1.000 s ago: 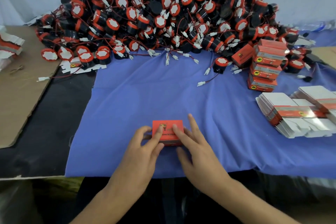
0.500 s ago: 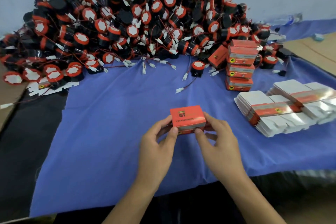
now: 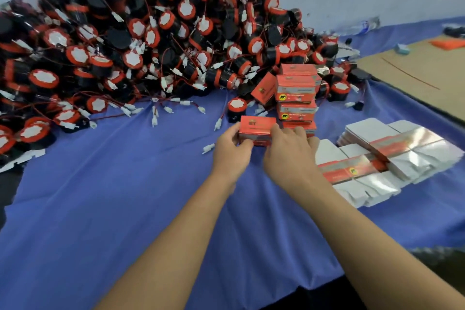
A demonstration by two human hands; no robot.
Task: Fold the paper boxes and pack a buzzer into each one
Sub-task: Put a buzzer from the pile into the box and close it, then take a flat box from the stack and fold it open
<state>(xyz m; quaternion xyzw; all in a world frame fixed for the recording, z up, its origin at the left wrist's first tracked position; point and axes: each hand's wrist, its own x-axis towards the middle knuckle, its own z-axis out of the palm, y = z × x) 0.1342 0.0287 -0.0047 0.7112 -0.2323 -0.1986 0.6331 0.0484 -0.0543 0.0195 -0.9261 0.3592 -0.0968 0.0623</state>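
**A:** What takes up the most room?

**B:** A wrinkled blue cloth [image 3: 125, 209] spread over the table. On its far side is a big heap of round black buzzers [image 3: 151, 45] with red rims, white label discs and thin red wires. The heap runs from the left edge to past the middle.

**A:** And on the right?

**B:** A flat brown cardboard sheet [image 3: 415, 70] lies at the far right. Nearer, stacks of flat unfolded paper box blanks [image 3: 392, 156], white and shiny with a red band, fan out on the cloth.

**A:** Any finished ones?

**B:** A stack of closed red paper boxes [image 3: 297, 90] stands at the heap's right foot. One more box leans against its left side.

**A:** Where is the box being worked on?

**B:** A small closed red paper box [image 3: 256, 127] is held between the two hands, just in front of that stack's bottom left. Whether it touches the cloth I cannot tell.

**A:** The fingers?

**B:** The left hand [image 3: 231, 151] grasps its left end, with the thumb on the near face and the fingers wrapped round the end. The right hand [image 3: 289, 156] clasps the right end, with one finger over the top edge and the others curled round the side.

**A:** Anything small nearby?

**B:** One loose black buzzer [image 3: 236, 108] with a white label sits just behind the held box. A white plastic plug [image 3: 208, 148] lies on the cloth just left of the left hand.
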